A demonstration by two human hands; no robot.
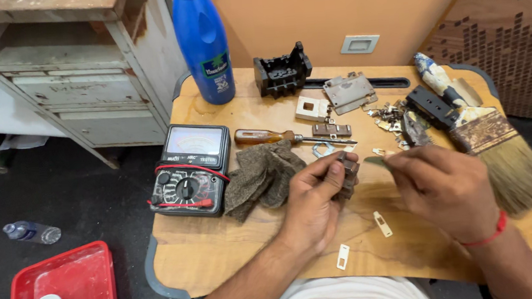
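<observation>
- Left hand (315, 198) grips dark switch block (347, 175); right hand (442, 186) pinches small strip (376, 161) against it.
- Metal contacts (382, 223) lie loose below the hands: looks partway through.

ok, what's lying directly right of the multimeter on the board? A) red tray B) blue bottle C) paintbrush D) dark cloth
D: the dark cloth lies crumpled just right of the multimeter, under the screwdriver; the paintbrush is at the far right edge and the blue bottle stands behind.
</observation>
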